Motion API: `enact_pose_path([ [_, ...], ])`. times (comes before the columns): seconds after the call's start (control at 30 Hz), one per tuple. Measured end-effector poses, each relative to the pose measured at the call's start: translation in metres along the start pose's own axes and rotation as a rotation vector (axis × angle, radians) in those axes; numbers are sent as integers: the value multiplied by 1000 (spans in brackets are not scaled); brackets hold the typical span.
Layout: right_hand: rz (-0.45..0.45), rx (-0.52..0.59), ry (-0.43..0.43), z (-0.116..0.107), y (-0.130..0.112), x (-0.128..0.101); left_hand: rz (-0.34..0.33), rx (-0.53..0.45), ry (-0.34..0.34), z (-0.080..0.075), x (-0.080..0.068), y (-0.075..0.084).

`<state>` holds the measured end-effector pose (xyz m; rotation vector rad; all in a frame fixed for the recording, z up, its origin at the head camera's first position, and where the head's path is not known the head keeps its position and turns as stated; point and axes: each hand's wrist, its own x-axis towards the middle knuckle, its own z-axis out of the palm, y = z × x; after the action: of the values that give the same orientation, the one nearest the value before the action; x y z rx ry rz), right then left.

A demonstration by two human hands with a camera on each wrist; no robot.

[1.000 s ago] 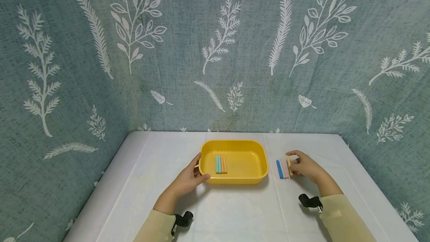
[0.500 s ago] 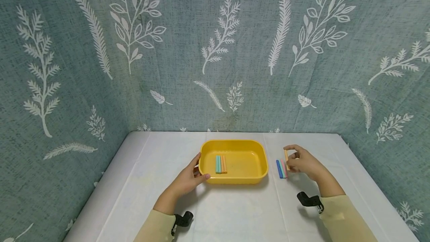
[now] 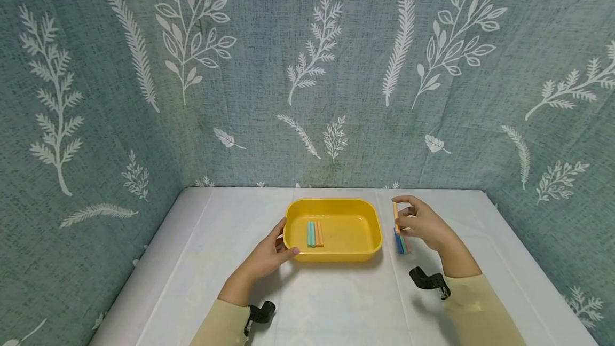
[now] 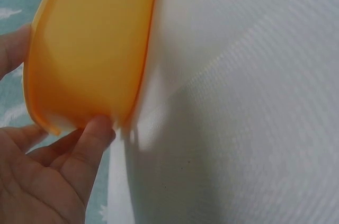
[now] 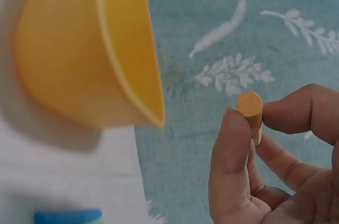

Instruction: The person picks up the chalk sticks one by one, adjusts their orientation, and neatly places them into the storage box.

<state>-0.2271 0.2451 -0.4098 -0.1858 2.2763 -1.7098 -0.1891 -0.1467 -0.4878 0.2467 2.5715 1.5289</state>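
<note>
— Risk here? Thin pinch of the right hand (image 3: 423, 224) on the orange chalk (image 3: 395, 210), thumb and fingertips only, up off the bench (image 3: 336, 303) just right of the tray (image 3: 333, 204). Could slip and snap on landing, or clip the tray rim.

— Left hand (image 3: 269, 252)?

— Grasping the tray's left edge, thumb on the wall. Too hard a tug could roll the chalks inside out of line.

— Counts?

— One tray. Three chalks (image 3: 315, 233) inside, touching side by side. One in the right grip. Leftover chalks (image 3: 401, 243) on the bench, blue and pink plain, maybe green; partly hidden by the hand, so exact count uncertain.
</note>
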Motion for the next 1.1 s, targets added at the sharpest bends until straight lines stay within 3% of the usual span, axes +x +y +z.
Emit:
enact_pose_path([
  [0.6, 8, 139, -30, 38, -22, 25, -3, 18, 2, -1, 2, -2],
  [1.1, 36, 214, -45, 77, -21, 48, -4, 16, 5, 0, 2, -1],
])
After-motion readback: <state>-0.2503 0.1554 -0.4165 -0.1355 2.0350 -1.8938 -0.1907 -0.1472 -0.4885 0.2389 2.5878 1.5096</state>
